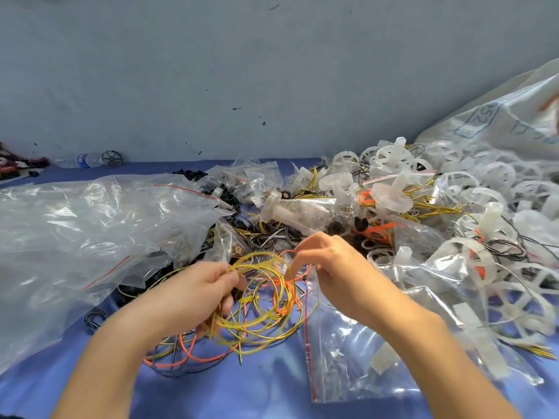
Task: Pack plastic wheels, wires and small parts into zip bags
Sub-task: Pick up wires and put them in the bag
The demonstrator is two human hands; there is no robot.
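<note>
My left hand (pixel 199 293) grips a coiled bundle of yellow wire (pixel 257 316) with orange wire (pixel 193 355) tangled in it, held just above the blue cloth (pixel 211 388). My right hand (pixel 329 261) pinches the top of the same coil and the red-zip edge of a clear zip bag (pixel 348 352) that lies under my right forearm. Translucent white plastic wheels (pixel 453 176) are heaped at the back right, mixed with yellow and black wires. Small black parts (pixel 335 228) lie behind the hands.
A large crumpled clear bag (pixel 90 231) covers the left side. Small zip bags (pixel 260 173) lie at the back centre. A big white sack (pixel 508 116) leans at the far right. A water bottle (pixel 90 160) lies against the grey wall.
</note>
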